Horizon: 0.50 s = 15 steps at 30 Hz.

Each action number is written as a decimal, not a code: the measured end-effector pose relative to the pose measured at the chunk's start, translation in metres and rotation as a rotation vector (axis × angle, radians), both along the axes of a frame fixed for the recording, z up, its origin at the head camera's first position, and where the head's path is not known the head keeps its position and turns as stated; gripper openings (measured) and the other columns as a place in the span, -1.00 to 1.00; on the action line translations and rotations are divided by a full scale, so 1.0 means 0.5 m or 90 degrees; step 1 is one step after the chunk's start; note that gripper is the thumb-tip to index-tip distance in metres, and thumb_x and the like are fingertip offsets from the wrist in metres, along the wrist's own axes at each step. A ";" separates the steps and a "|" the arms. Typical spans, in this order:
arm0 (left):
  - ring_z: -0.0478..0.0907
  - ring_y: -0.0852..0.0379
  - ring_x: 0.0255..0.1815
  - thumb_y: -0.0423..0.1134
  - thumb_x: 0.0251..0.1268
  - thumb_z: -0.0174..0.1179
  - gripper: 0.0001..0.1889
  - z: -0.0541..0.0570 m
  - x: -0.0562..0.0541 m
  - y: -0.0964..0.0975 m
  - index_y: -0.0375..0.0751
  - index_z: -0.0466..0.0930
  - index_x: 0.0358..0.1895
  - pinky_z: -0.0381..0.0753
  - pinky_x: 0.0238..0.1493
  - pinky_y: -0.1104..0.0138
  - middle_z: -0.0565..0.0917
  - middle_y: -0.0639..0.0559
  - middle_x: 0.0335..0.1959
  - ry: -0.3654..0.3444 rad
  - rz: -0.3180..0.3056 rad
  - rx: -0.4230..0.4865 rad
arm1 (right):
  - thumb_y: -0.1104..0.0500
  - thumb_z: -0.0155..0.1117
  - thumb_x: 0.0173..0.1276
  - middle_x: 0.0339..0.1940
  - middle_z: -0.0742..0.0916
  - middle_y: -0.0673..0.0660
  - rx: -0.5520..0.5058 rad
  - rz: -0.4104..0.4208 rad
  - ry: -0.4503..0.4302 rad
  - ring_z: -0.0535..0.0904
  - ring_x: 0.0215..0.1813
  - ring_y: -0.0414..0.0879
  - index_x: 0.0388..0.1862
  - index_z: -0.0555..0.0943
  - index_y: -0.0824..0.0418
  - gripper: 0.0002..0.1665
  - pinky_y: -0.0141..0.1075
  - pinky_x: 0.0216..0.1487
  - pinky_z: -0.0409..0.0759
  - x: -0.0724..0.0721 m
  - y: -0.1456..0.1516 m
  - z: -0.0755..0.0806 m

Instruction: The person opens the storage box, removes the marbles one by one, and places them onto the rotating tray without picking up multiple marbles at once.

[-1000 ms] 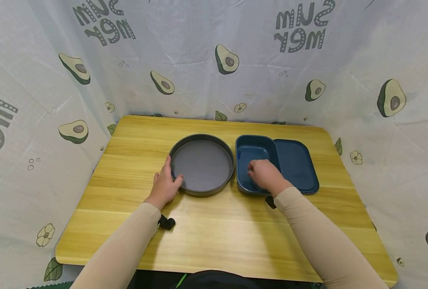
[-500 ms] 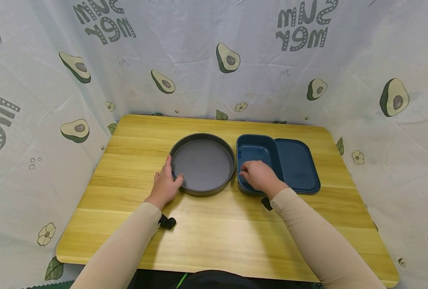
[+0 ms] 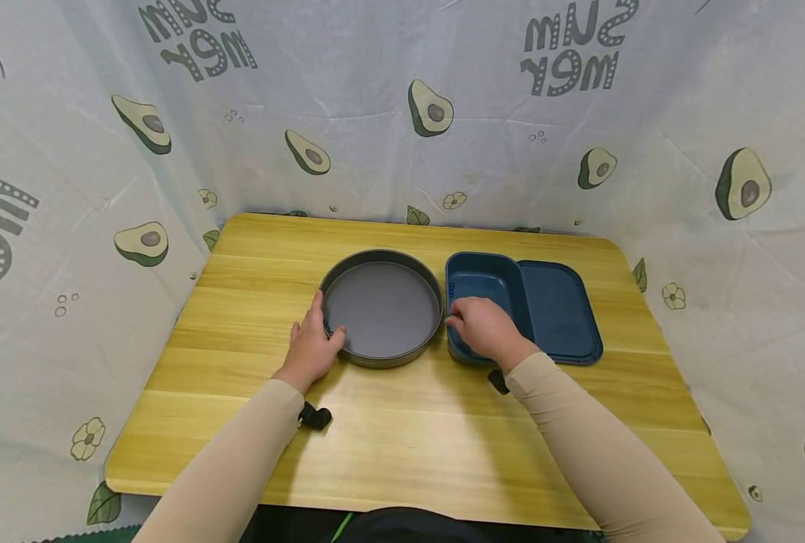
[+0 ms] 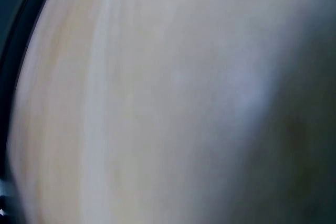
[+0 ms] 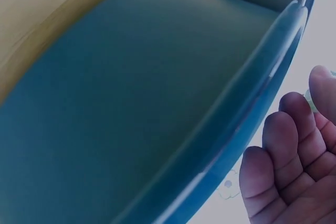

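My left hand [image 3: 310,349] holds the left edge of a round grey cake pan [image 3: 383,311], its index finger along the outer wall and its thumb over the rim. Small blue pieces, too small to identify, lie by the pan's inner wall between that thumb and finger. Over the left side of a deep blue rectangular box [image 3: 486,273] hovers my right hand [image 3: 489,330], fingers bent. In the right wrist view those fingers [image 5: 281,135] are loosely curled beside the box's rim, thumb apart, with nothing visible between them. More small blue pieces [image 3: 452,290] sit at the box's left wall.
A flat dark-blue lid [image 3: 563,313] lies against the box's right side. Everything stands on a wooden table [image 3: 402,430], with a printed curtain [image 3: 368,75] behind. The left wrist view shows only a blurred surface.
My right hand has shifted left across the box, toward its left wall and the pan. The left hand, pan and box stay in place.
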<state>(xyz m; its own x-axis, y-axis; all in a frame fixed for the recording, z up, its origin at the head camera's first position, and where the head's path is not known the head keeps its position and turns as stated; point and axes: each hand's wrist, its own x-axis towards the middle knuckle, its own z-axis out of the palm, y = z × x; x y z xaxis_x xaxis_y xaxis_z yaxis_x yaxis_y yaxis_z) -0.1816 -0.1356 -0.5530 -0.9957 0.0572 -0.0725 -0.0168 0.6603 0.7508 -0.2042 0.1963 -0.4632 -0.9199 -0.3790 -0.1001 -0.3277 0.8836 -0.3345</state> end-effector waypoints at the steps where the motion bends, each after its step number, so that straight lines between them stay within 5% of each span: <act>1: -0.03 -0.14 0.77 0.09 0.59 0.04 -0.04 0.000 0.000 0.000 0.06 -0.44 0.76 -0.32 0.69 -0.28 -0.05 -0.15 0.77 0.000 0.000 0.000 | 0.11 0.27 0.60 -0.17 0.79 0.13 -0.001 0.002 0.001 0.69 -0.20 -0.04 -0.07 0.75 0.21 -0.79 -0.09 -0.09 0.71 0.000 -0.002 0.000; 15: -0.03 -0.15 0.77 0.08 0.59 0.05 -0.03 0.002 0.000 0.000 0.03 -0.43 0.76 -0.32 0.69 -0.28 -0.05 -0.15 0.77 0.001 0.002 -0.003 | 0.15 0.29 0.58 -0.09 0.80 0.16 -0.010 0.019 0.012 0.72 -0.11 0.01 0.04 0.76 0.24 -0.77 -0.09 -0.04 0.72 0.002 -0.018 -0.014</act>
